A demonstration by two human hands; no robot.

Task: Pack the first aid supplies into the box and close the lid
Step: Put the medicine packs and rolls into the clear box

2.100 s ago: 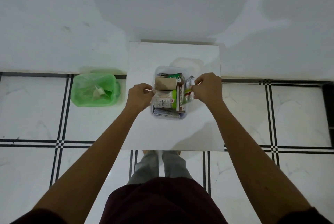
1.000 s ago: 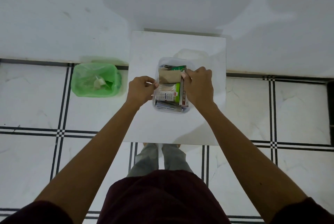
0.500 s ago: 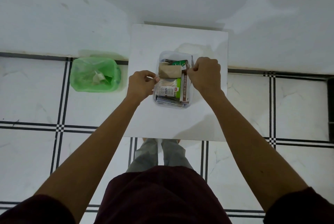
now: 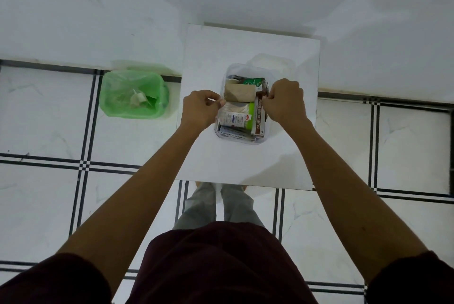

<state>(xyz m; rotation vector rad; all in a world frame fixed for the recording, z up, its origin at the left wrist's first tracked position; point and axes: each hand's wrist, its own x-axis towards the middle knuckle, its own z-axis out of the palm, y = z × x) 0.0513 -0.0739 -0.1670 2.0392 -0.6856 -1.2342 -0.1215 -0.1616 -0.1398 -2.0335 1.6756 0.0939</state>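
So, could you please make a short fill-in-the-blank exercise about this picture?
1. The clear box stands on a white ____.
2. The bin beside the table has a ____ liner.
3. The left hand and right hand are at opposite ____ of the box.

Missing words: table; green; sides

A white square worktop (image 4: 245, 161) stands on the tiled floor (image 4: 49, 193), carrying a clear plastic box (image 4: 242, 140) filled with first aid supplies (image 4: 239, 112).
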